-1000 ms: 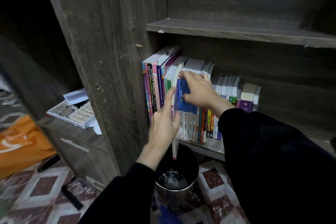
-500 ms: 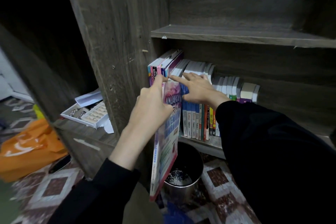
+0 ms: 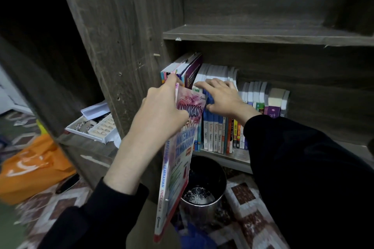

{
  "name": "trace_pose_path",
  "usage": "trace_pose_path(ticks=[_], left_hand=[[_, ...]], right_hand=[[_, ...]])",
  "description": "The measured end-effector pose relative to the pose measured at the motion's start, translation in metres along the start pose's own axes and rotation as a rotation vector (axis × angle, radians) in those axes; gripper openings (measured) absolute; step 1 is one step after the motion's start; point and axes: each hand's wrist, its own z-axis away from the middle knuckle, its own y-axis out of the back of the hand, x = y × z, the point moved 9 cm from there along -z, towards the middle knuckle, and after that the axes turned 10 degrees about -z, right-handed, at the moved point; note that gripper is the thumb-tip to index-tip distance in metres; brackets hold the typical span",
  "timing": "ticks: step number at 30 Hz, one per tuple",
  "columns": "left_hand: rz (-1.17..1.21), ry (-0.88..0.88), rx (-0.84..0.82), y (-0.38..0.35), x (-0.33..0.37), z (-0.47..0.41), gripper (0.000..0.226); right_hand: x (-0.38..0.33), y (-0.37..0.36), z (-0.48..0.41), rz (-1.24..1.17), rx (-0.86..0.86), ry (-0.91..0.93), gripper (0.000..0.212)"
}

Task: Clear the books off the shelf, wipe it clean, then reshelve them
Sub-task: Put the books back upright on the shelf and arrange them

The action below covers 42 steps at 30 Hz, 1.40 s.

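A row of upright books [image 3: 218, 133] fills the left part of the lower wooden shelf [image 3: 228, 157]. My left hand [image 3: 162, 113] grips a thin pink and white workbook [image 3: 178, 159] by its upper part; the book hangs in front of the shelf, clear of the row. My right hand [image 3: 220, 95] lies over the tops of the blue-spined books, fingers spread and the thumb in front of the spines. Taller books [image 3: 182, 68] lean against the left wall of the bookcase.
A metal bin [image 3: 202, 194] with a dark inside stands on the patterned floor below the shelf. Left of the bookcase sit a white tray of small items [image 3: 91, 127] on a low ledge and an orange bag [image 3: 34, 166]. The upper shelf [image 3: 263, 34] holds nothing visible.
My left hand has drawn the pink workbook out of the row and toward me. My right hand has stayed on the tops of the blue books.
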Motion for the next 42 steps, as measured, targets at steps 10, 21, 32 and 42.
trace_pose_path(ticks=[10,21,32,42], left_hand=[[-0.037,-0.02,0.101,0.035,0.011,0.003,0.038],[0.026,-0.034,0.157,0.045,0.016,-0.001,0.043],[-0.018,-0.066,0.183,0.063,0.025,0.004,0.039],[0.021,-0.076,0.192,0.054,0.031,-0.001,0.042]], right_hand=[[0.006,0.002,0.006,0.017,-0.002,0.004,0.073],[0.01,0.002,0.007,0.029,0.021,0.015,0.073],[0.01,0.0,0.006,0.012,0.013,0.019,0.075],[0.009,0.0,0.005,0.014,0.006,0.016,0.074]])
